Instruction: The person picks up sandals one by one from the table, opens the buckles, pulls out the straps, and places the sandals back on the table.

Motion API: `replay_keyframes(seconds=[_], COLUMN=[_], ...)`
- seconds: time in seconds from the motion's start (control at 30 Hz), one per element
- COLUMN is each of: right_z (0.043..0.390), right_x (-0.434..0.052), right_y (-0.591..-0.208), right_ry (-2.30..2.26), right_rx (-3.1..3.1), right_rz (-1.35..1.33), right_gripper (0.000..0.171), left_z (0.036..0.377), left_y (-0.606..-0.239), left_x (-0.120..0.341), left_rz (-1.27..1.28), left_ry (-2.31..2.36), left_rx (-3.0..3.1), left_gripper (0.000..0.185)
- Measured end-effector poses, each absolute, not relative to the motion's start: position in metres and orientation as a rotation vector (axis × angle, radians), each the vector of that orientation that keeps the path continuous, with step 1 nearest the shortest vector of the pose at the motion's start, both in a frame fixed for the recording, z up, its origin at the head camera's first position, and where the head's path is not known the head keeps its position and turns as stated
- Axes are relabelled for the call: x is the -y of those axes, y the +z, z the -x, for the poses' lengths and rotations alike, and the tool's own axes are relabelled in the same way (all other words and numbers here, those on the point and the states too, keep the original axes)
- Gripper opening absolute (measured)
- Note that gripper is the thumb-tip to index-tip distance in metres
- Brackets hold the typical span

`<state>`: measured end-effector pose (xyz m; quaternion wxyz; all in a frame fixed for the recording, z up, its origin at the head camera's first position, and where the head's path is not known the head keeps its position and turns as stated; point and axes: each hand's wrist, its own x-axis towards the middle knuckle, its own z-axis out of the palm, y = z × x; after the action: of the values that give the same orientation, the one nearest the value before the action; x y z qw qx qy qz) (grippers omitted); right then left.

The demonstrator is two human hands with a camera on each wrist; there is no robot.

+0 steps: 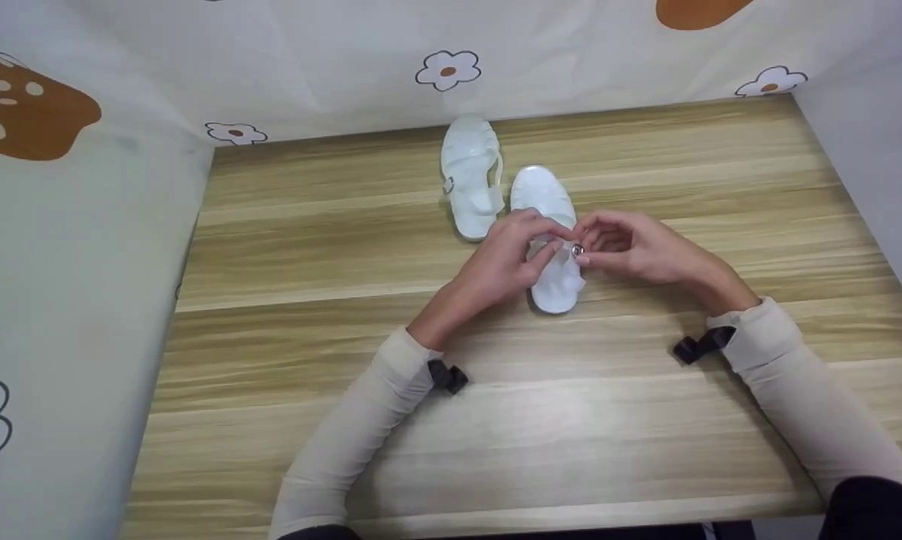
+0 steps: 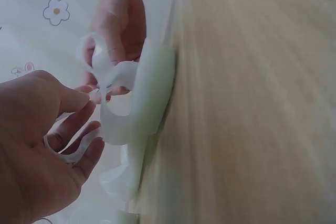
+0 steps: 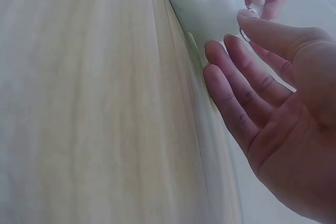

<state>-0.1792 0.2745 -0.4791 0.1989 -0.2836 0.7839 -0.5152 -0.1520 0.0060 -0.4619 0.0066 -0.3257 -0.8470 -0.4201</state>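
Observation:
Two white sandals are on the wooden tabletop. The nearer sandal points its toe away from me, and both hands are at its ankle strap. From the left, my left hand pinches the strap between thumb and index finger. My right hand holds the small silver buckle on the sandal's right side between thumb and index finger. In the right wrist view its other fingers spread beside the sole. Strap ends are partly hidden behind the fingers.
The other sandal lies farther back on the left, near the curtain, its own buckle on its left side. A pale curtain with flower prints hangs behind the wood-grain table and along its left side.

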Motion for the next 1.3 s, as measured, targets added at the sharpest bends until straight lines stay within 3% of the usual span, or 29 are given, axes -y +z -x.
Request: replay_keyframes(seconds=[0.7,1.3], right_z=[0.179,0.176], right_x=[-0.274,-0.270], right_y=[-0.481,-0.479], right_ry=[-1.321,-1.355], right_rx=[-2.257,-2.245], right_rz=[0.719,0.603], right_gripper=[0.032,0.044], left_z=[0.151,0.145], left_y=[-0.456,-0.462], left_x=[0.001,-0.004], left_rz=[0.679,0.698], left_ry=[-1.273,-1.219], left_rx=[2.866,2.919], left_gripper=[0.022,0.020])
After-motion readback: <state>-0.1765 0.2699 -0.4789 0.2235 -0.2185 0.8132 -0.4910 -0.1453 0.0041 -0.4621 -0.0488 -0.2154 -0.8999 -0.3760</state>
